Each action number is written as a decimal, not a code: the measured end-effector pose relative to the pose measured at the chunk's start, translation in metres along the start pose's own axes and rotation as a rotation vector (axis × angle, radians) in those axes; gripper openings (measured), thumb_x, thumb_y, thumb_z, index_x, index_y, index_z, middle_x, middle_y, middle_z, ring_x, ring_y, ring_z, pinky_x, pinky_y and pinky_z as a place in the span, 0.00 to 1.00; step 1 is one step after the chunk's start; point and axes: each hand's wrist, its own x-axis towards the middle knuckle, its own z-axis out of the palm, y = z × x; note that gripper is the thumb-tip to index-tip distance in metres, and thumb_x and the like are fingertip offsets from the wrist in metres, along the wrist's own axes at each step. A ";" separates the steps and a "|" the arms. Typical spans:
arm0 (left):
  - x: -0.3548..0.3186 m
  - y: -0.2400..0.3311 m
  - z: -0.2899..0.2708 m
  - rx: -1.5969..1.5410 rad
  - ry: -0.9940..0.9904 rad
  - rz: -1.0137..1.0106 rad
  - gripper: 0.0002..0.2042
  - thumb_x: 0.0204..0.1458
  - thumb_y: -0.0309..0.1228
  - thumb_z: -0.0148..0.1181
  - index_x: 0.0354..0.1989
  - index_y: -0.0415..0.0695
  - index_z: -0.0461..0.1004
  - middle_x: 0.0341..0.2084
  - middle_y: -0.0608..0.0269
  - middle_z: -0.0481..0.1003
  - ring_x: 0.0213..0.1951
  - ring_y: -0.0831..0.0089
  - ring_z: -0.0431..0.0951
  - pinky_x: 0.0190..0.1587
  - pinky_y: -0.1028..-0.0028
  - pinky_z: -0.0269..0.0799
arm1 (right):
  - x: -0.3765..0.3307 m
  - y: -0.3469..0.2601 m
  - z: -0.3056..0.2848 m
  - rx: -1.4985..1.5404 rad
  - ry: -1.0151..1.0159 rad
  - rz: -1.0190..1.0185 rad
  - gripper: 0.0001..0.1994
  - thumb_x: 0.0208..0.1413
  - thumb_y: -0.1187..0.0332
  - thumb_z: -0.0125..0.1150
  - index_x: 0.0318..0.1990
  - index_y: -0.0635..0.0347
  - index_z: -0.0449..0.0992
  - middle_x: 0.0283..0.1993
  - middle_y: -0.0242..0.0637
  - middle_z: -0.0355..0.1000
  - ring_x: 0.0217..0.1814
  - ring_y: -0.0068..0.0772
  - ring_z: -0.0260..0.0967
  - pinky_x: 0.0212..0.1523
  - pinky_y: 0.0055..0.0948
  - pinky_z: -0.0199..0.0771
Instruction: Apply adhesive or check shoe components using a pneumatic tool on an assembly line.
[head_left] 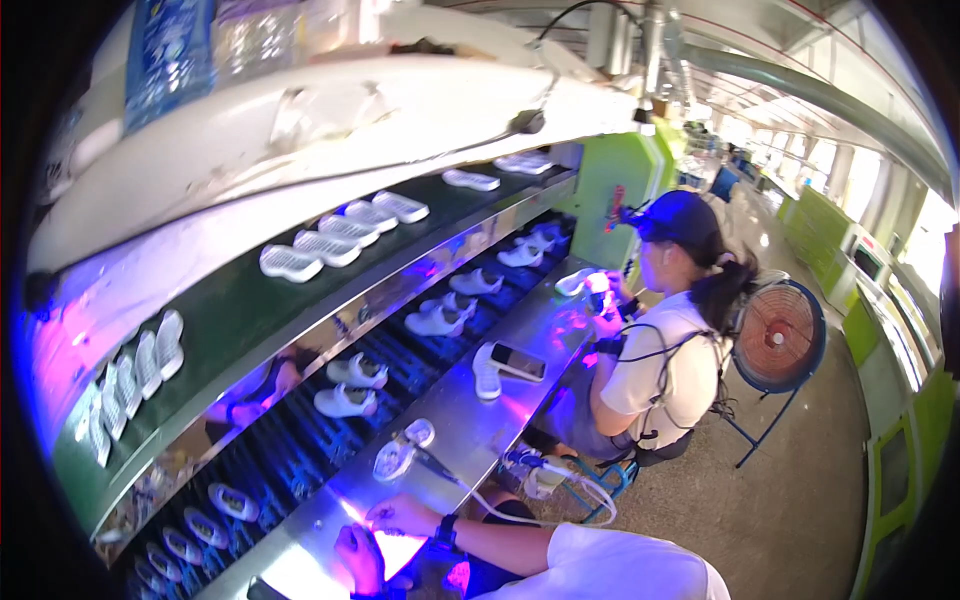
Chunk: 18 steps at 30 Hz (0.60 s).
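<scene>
My left hand [360, 558] is at the bottom of the view, above the near end of the metal bench [455, 420]. Its fingers look curled and closed. Beside it, my right hand [403, 514] reaches in with fingers pinched together and a dark band on the wrist. Between and below the hands lies a bright, overexposed patch under violet light; whatever they hold there cannot be made out. Just beyond my right hand, a white shoe piece [393, 460] rests on the bench. A dark handheld tool [432, 463] with a pale cable lies against it.
White shoe uppers [345, 402] sit on a dark roller conveyor [300, 460] along the bench. Soles [325, 248] line a green belt [225, 300] above. A phone [518, 362] lies on another sole [487, 372]. A seated co-worker [670, 340] handles a shoe; a fan [780, 335] stands behind.
</scene>
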 end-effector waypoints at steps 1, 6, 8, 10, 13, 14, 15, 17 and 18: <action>-0.002 -0.013 0.002 0.012 -0.003 0.007 0.10 0.56 0.23 0.62 0.24 0.35 0.71 0.18 0.57 0.70 0.20 0.70 0.67 0.24 0.63 0.63 | 0.000 0.001 0.001 -0.003 0.022 -0.002 0.10 0.61 0.66 0.69 0.47 0.60 0.83 0.25 0.26 0.75 0.22 0.13 0.65 0.22 0.22 0.67; 0.013 0.037 0.006 -0.086 0.006 -0.168 0.14 0.62 0.28 0.56 0.23 0.35 0.71 0.16 0.65 0.70 0.23 0.80 0.65 0.23 0.67 0.60 | -0.009 -0.033 -0.013 0.257 0.161 0.083 0.09 0.60 0.75 0.64 0.48 0.62 0.82 0.38 0.28 0.78 0.37 0.17 0.73 0.37 0.18 0.74; 0.017 0.027 0.012 -0.049 0.045 -0.091 0.15 0.62 0.30 0.58 0.23 0.35 0.72 0.14 0.61 0.69 0.21 0.79 0.66 0.23 0.65 0.61 | -0.025 -0.053 -0.014 0.458 0.183 -0.035 0.10 0.61 0.76 0.63 0.50 0.62 0.80 0.38 0.29 0.78 0.34 0.18 0.72 0.33 0.19 0.71; 0.018 0.026 0.010 0.106 0.034 -0.043 0.16 0.61 0.31 0.61 0.22 0.35 0.72 0.13 0.58 0.67 0.21 0.79 0.64 0.22 0.64 0.61 | -0.040 -0.081 -0.016 0.701 0.152 -0.091 0.09 0.63 0.73 0.62 0.49 0.62 0.78 0.35 0.31 0.75 0.33 0.22 0.70 0.33 0.22 0.68; 0.018 0.020 0.008 0.041 0.066 -0.062 0.18 0.60 0.37 0.62 0.21 0.38 0.71 0.14 0.51 0.68 0.16 0.61 0.68 0.22 0.61 0.62 | -0.072 -0.145 0.004 0.844 0.070 -0.200 0.06 0.65 0.67 0.59 0.40 0.58 0.73 0.31 0.30 0.67 0.33 0.25 0.64 0.35 0.26 0.64; 0.018 0.014 0.009 0.018 0.066 -0.094 0.18 0.60 0.37 0.62 0.21 0.38 0.71 0.13 0.52 0.67 0.16 0.63 0.67 0.22 0.62 0.62 | -0.077 -0.157 0.008 0.880 -0.023 -0.324 0.09 0.66 0.64 0.56 0.34 0.55 0.69 0.29 0.28 0.60 0.33 0.25 0.59 0.36 0.27 0.62; 0.015 0.006 0.008 -0.003 0.065 -0.125 0.18 0.59 0.36 0.62 0.20 0.37 0.71 0.13 0.53 0.67 0.15 0.65 0.67 0.22 0.62 0.62 | -0.080 -0.163 0.013 0.883 -0.008 -0.307 0.09 0.66 0.64 0.56 0.34 0.55 0.69 0.29 0.28 0.60 0.33 0.25 0.59 0.36 0.27 0.62; 0.016 0.014 0.007 0.020 0.077 -0.089 0.18 0.59 0.35 0.63 0.20 0.37 0.71 0.12 0.54 0.66 0.15 0.67 0.67 0.22 0.63 0.61 | -0.090 -0.169 0.015 0.892 -0.060 -0.400 0.14 0.65 0.59 0.54 0.29 0.50 0.61 0.28 0.28 0.58 0.34 0.27 0.56 0.41 0.30 0.57; 0.017 0.015 0.007 0.018 0.084 -0.094 0.18 0.58 0.34 0.64 0.19 0.38 0.70 0.12 0.56 0.64 0.15 0.69 0.65 0.21 0.63 0.61 | -0.093 -0.171 0.015 0.942 -0.092 -0.399 0.13 0.65 0.61 0.53 0.28 0.49 0.60 0.28 0.27 0.57 0.34 0.27 0.54 0.41 0.29 0.57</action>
